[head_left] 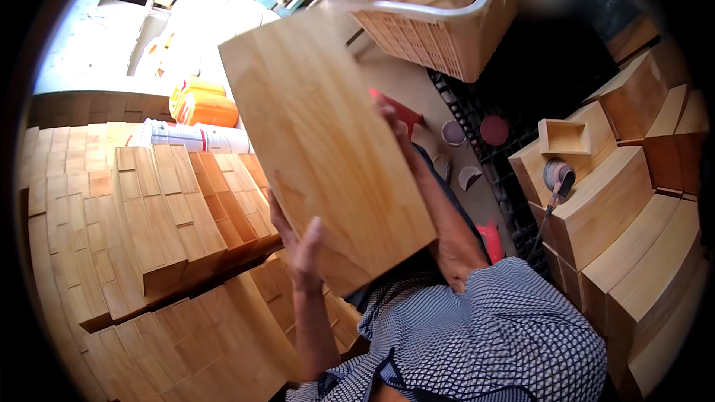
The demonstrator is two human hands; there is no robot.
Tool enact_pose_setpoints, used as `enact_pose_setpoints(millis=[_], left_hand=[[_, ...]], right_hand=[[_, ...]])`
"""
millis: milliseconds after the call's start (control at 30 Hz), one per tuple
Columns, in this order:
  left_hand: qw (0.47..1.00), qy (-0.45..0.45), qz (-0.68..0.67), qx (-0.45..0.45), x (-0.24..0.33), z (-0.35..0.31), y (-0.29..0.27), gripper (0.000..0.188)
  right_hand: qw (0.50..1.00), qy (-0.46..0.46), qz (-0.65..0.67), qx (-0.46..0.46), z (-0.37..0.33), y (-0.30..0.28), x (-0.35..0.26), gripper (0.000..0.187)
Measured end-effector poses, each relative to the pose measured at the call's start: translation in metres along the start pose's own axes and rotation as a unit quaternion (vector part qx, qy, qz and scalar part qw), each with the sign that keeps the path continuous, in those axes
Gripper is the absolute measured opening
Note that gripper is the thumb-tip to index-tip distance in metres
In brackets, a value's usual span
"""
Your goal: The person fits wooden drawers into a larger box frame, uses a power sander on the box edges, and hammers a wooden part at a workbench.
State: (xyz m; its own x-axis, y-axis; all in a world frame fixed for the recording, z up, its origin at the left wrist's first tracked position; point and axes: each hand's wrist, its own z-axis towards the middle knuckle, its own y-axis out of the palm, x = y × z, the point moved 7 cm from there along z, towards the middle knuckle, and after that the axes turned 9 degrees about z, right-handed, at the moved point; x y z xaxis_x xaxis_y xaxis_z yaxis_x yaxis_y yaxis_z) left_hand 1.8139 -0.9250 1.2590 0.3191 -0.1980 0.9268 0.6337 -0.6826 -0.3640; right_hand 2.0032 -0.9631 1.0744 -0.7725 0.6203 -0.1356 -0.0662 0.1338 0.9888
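A large rectangular wooden panel (pixel 328 156) with pale grain is tilted up in front of me, held between both hands. My left hand (pixel 299 246) grips its lower left edge, thumb on the near side and other fingers mostly hidden behind. Along the right edge, my right hand (pixel 395 123) holds the panel higher up, its fingers partly covered and slightly blurred. Only one broad face shows, so I cannot tell whether it is a flat board or the side of a box.
Stacked wooden pieces (pixel 167 201) fill the left. At right, a corded sander (pixel 558 176) and a small open wooden box (pixel 564 138) rest on wooden blocks (pixel 596 186). Round sanding discs (pixel 494 130) lie nearby. A plastic crate (pixel 432 37) of wood stands ahead, orange containers (pixel 205 104) at left.
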Motion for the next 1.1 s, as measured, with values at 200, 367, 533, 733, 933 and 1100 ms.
enact_pose_setpoints(millis=[200, 367, 533, 733, 933, 1100], left_hand=[[0.999, -0.019, 0.047, 0.009, -0.006, -0.031, -0.01, 0.098], [0.965, 0.126, 0.224, -0.054, 0.034, -0.029, 0.015, 0.096], [0.998, 0.003, 0.052, -0.021, 0.0, -0.02, -0.005, 0.097], [0.981, 0.086, 0.163, -0.055, -0.022, 0.011, 0.015, 0.096], [0.988, -0.038, 0.053, -0.137, -0.084, 0.081, -0.028, 0.087], [0.983, -0.078, 0.0, -0.168, -0.111, 0.1, -0.031, 0.082]], right_hand=[[0.993, 0.098, 0.072, -0.007, -0.009, 0.002, 0.038, 0.058], [0.984, 0.0, 0.174, 0.021, 0.019, -0.076, 0.037, 0.041], [0.998, 0.022, -0.004, 0.065, -0.006, 0.002, 0.005, 0.041], [0.997, -0.043, 0.044, -0.038, -0.013, -0.022, -0.021, 0.049], [0.949, -0.148, -0.235, 0.149, -0.012, -0.044, -0.004, 0.064], [0.844, -0.122, -0.485, 0.192, -0.007, -0.042, -0.003, 0.078]])
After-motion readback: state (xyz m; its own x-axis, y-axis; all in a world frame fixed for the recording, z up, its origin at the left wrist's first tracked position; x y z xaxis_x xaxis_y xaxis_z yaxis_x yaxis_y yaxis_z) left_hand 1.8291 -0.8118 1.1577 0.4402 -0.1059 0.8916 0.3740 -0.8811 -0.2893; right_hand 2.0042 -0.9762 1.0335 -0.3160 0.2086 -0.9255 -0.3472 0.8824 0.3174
